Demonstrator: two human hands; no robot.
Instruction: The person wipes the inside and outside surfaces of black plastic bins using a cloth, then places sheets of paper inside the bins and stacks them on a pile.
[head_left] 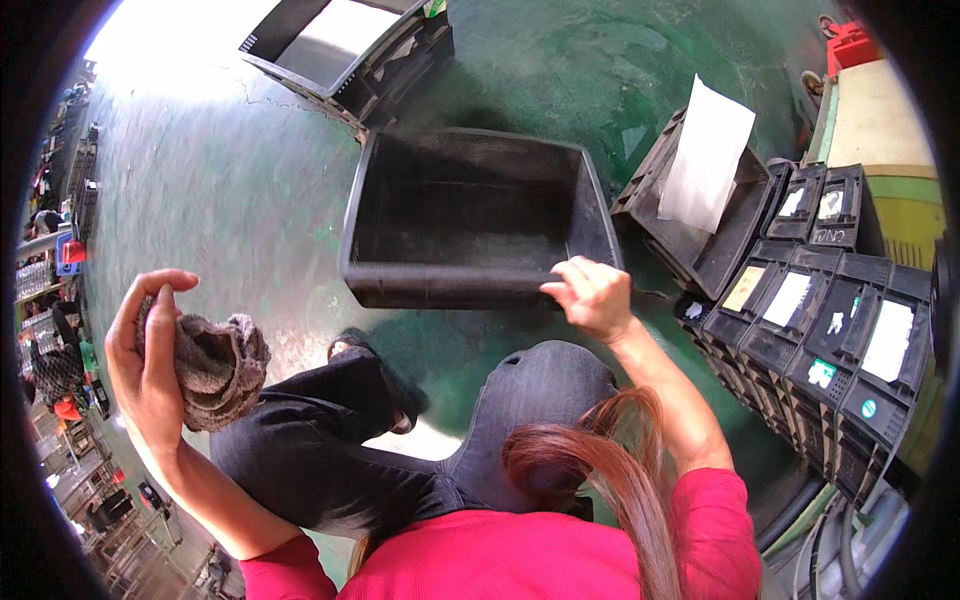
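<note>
A black plastic crate (460, 285) stands in front of me with its open side up, and nothing shows inside it. My right hand (592, 298) grips the near rim of this crate close to its right corner, fingers curled over the edge. Off to the left, my left hand (150, 370) is closed around a bunched grey-brown cloth (225, 372). The cloth hangs beside my left knee, apart from the crate.
Another black crate with white paper (345, 28) stands at the far left. On the right, a tilted crate (665, 225) holds a white sheet (708, 160). Labelled black crates (835, 310) are stacked beside it. Cluttered shelving (60, 340) lines the left edge.
</note>
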